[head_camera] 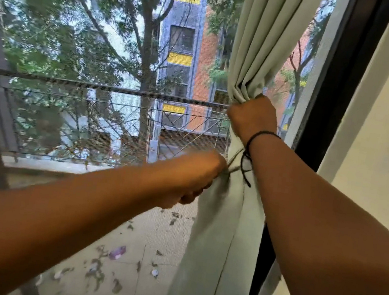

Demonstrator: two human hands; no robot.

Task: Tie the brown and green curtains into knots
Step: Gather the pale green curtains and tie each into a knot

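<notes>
I see the green curtain (253, 55) hanging at about two o'clock in the head view, gathered into a narrow bunch just inside the dark window frame (342, 80). My right hand (252, 120) is clenched around that bunch at three o'clock of centre, fingers wrapped round the folds, which I judge pins the cloth together so the lower length can be worked. A black wrist cord (250, 155) dangles from that wrist. My left hand (194, 179) sits lower, near five o'clock of centre, and is blurred; it seems to be grasping the curtain's hanging part from the left edge, probably to draw it round for a loop. No knot shows yet. The brown curtain is not in view. Beyond the mesh, a balcony railing (97, 87) runs across at nine o'clock.
</notes>
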